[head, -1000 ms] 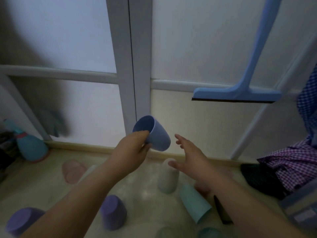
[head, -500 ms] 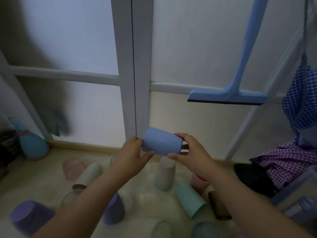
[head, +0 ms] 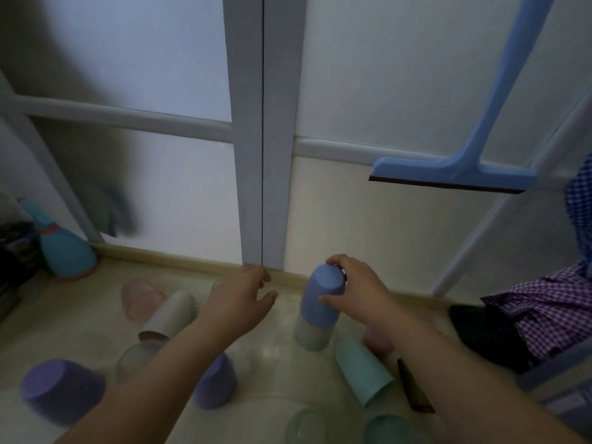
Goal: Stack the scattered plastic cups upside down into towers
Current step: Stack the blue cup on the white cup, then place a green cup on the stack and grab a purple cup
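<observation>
Pale floor [head: 275,354] before frosted door. Right hand [head: 355,290] grips blue cup [head: 322,293], upside down, long axis near vertical, capping whitish cup [head: 311,332]. Left hand [head: 238,299] at 9 o'clock, fingers spread, empty. Teal cup [head: 363,370] lies at 5 o'clock.

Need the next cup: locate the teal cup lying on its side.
The teal cup lies right of centre, just right of the white cup, beside the dark cup.
</observation>
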Available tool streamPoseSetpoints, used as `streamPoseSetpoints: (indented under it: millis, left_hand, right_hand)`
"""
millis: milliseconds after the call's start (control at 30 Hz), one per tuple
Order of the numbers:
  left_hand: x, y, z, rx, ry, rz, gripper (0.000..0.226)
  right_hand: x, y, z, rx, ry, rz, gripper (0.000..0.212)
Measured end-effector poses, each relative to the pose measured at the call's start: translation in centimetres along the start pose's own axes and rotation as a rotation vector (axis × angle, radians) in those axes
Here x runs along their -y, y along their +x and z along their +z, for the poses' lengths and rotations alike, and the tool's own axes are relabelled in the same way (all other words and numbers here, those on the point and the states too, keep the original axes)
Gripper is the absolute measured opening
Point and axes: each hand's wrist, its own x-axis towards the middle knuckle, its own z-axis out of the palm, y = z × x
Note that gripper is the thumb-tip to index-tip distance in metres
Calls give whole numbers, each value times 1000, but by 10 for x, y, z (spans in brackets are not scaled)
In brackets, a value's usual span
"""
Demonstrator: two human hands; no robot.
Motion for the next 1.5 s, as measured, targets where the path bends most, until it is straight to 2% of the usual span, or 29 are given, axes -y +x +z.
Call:
streamPoseSetpoints:
  millis: [333,500,633,733,867,967,1067,1167,1300,1500]
  left_hand:
    - [6,-1,25,87,-27,-3,28]
    - [-3,-3,27,89,-7,36,29]
    - [-9,-11,31,99,-16,77,29]
    - [-14,-23,44,178,-39,85,29]
    - [-18,-37,64,253,-17,99,31]
    - [-18,-43,74,271,-2,99,31]
    - [-18,-47,80,291,-6,83,31]
    - [-17,-51,84,300,3,72,31]
    - [-13,-55,83,291,3,67,31]
    - [-11,-47,63,210,-22,74,29]
  right_hand:
    - [-11,2,26,8,5,-12,69]
    - [-11,-9,19,25,44,7,79]
    - [-23,-31,11,-69,12,116,65]
    - [-42,-49,16,3,-77,223,53]
    - [-66,-70,37,177,-151,345,58]
    - [-80,-80,51,232,-232,408,63]
    - [-89,-83,59,220,-145,481,69]
    - [-88,-82,66,269,-11,500,63]
    - [-82,-83,63,213,82,525,66]
    - [-52,-78,29,-3,182,481,72]
